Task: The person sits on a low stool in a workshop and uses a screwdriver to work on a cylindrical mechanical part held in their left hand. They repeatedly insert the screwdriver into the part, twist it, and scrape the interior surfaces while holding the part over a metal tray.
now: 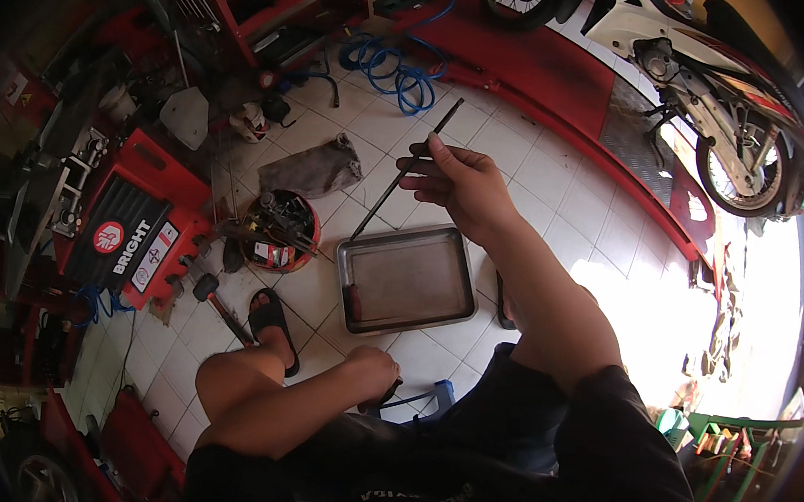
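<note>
Bearing white lettering (133, 247), a panel (110, 265) stands left of the right hand's (458, 178) rod (387, 193).

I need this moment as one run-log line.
right hand: holds thin dark rod | left hand: contents unclear | metal tray: on floor, red item inside

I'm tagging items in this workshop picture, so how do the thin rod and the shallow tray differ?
Shape: the rod is long and slim; the tray is a broad rectangle with rounded corners.
Colour: the rod looks dark; the tray looks silvery grey.
Pose: the rod slants in the grip of the right hand; the tray lies on the tiled floor.
Shared: both are in front of the person.
</note>
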A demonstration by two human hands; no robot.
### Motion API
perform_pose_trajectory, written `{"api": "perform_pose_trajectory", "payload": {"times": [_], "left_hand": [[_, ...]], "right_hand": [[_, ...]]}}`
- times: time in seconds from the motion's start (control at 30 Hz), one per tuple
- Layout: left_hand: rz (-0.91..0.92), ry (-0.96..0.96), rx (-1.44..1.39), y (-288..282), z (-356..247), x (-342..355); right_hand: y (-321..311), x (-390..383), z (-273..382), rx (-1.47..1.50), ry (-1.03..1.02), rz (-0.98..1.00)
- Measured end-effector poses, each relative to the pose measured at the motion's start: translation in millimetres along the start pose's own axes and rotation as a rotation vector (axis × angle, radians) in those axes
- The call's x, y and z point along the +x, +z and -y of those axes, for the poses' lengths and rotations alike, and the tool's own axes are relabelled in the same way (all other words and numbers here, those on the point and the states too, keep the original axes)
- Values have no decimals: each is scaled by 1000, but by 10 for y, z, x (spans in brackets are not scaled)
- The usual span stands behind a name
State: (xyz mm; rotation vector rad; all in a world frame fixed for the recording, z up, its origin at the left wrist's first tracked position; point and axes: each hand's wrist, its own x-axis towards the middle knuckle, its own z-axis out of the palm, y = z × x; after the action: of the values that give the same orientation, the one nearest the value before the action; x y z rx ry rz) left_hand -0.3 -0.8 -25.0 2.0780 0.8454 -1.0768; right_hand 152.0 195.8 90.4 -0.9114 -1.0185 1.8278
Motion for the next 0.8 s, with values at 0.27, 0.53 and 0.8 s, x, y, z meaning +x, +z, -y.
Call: {"api": "perform_pose_trajectory", "payload": {"times": [0.27, 0.53, 0.8], "left_hand": [[-23, -12, 29, -36, -40, -89], [-79, -17, -32, -21, -46, -117], [-70, -25, -25, -39, -60, -112]], "right_hand": [[15, 38, 5, -171, -36, -10], [134, -163, -10, -76, 216, 261], [29, -29, -166, -810, -472, -30]]}}
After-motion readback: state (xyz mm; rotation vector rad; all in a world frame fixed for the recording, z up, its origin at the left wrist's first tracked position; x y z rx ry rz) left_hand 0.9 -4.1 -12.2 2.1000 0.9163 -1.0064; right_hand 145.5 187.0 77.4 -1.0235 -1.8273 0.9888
